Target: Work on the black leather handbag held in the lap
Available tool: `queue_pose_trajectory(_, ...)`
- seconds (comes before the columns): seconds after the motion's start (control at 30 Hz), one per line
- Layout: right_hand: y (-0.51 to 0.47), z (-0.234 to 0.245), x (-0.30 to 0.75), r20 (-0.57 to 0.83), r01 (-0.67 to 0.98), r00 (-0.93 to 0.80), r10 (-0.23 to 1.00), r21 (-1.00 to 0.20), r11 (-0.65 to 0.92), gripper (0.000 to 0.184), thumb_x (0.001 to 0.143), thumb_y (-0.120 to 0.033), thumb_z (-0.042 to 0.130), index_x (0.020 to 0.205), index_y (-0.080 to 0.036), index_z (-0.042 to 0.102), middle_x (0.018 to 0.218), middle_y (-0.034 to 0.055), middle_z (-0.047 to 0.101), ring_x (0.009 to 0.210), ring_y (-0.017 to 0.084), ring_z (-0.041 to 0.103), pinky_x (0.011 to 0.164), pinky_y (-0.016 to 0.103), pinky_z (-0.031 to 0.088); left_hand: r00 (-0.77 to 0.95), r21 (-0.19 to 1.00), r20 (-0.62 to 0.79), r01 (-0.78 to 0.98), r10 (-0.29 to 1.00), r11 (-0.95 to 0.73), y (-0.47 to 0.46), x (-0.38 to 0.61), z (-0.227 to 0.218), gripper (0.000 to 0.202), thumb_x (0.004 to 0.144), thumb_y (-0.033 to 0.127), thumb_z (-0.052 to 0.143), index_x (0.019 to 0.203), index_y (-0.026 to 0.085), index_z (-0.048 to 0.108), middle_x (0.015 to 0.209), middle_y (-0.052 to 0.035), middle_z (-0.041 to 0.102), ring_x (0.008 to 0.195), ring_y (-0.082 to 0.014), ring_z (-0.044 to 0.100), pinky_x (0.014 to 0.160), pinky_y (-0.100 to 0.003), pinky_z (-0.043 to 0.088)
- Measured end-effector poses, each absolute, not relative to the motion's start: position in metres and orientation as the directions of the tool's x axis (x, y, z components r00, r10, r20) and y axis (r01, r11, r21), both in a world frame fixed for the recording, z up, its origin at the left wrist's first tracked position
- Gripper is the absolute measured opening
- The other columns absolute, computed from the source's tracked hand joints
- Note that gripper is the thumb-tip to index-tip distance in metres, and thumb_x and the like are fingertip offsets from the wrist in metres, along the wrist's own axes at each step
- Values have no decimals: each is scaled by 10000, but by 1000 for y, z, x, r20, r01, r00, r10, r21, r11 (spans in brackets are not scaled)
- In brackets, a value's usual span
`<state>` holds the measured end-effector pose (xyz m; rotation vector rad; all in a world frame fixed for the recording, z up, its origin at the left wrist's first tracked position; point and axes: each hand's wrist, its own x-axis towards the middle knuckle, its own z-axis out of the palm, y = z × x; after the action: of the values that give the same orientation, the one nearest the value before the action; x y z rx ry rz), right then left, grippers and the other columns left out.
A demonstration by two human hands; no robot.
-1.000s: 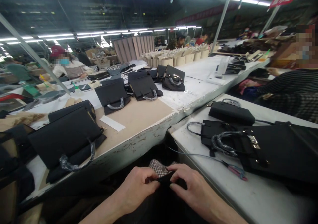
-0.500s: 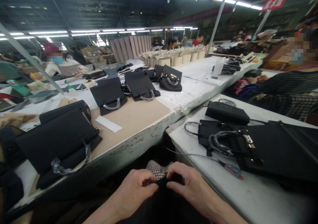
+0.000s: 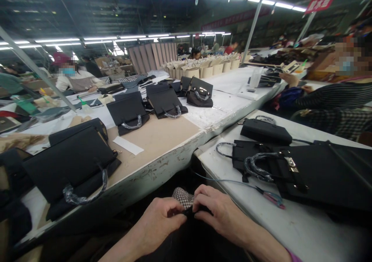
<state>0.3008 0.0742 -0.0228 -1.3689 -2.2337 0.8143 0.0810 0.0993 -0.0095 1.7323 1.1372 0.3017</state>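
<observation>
Low in the middle of the head view, my left hand pinches the edge of some black material between thumb and fingers. Close beside it, my right hand is closed on the same edge, thumb below and fingers bent over the top. The material hangs down towards my lap, too dark for its shape to be made out. Just beyond my fingertips a piece of brown-and-white checked cloth shows; whether it is joined to the black material, I cannot tell.
A large black handbag lies on the white table at right, near a pink-handled tool. More black handbags stand on the long bench, by a white strip. A co-worker in a striped sleeve sits at right.
My right hand has shifted slightly left along the edge, nearer my left hand, and its fingers bend further over. Less checked cloth shows. The co-worker at right has raised a hand.
</observation>
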Motion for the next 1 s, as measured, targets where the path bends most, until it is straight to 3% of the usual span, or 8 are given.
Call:
queue_pose_trajectory(0.13, 76, -25, 302, 71, 615, -450, 890, -698, 367, 105, 838, -161, 733, 800, -197, 642, 1062, 15, 630, 955, 187, 592, 844, 292, 460, 502, 827, -322, 562, 802, -20, 99, 78, -7, 162, 825, 247, 606, 843, 174, 749, 760, 21, 701, 705, -156, 593, 617, -244, 384)
queue_pose_trajectory(0.27, 76, -32, 303, 95, 488, -380, 920, -825, 287, 127, 871, -95, 647, 810, -206, 656, 1025, -4, 641, 923, 144, 614, 834, 251, 463, 477, 830, -353, 557, 805, 34, 98, 76, -8, 171, 820, 264, 614, 833, 158, 748, 726, 15, 691, 672, -148, 567, 599, -240, 381)
queue_pose_trajectory(0.43, 76, -44, 301, 112, 436, -303, 946, -867, 243, 157, 817, -50, 631, 762, -196, 646, 964, 4, 670, 863, 151, 628, 785, 260, 468, 462, 844, -373, 529, 804, 88, 97, 76, -13, 184, 808, 285, 625, 840, 146, 743, 723, 4, 688, 674, -155, 572, 598, -238, 393)
queue_pose_trajectory(1.0, 75, -36, 298, 0, 678, -308, 951, -701, 219, 73, 920, -198, 564, 855, -193, 597, 819, -1, 642, 731, 161, 588, 666, 268, 408, 512, 840, -350, 542, 785, 21, 103, 76, -12, 192, 827, 271, 579, 828, 153, 731, 706, 23, 655, 674, -152, 557, 608, -241, 372)
